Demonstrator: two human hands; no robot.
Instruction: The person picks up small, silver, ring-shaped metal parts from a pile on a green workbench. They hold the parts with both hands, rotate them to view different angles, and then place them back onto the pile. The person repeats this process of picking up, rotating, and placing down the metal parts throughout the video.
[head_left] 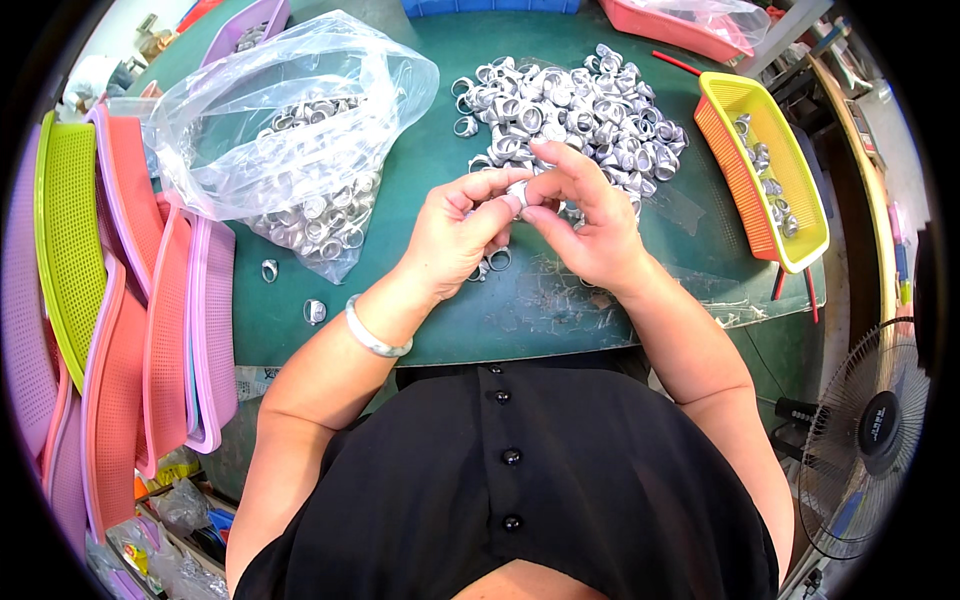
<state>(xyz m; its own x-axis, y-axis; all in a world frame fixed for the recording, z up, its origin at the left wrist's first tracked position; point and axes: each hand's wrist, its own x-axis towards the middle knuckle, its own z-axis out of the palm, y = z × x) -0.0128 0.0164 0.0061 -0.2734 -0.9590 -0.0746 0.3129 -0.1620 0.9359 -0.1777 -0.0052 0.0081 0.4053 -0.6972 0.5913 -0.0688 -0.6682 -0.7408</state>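
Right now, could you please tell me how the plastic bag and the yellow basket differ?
The plastic bag is clear and crumpled, while the yellow basket keeps a firm, oblong shape.
The plastic bag holds a large heap of silvery rings; the yellow basket has only a few.
The plastic bag lies toward the left, the yellow basket toward the right.
Both contain rings.
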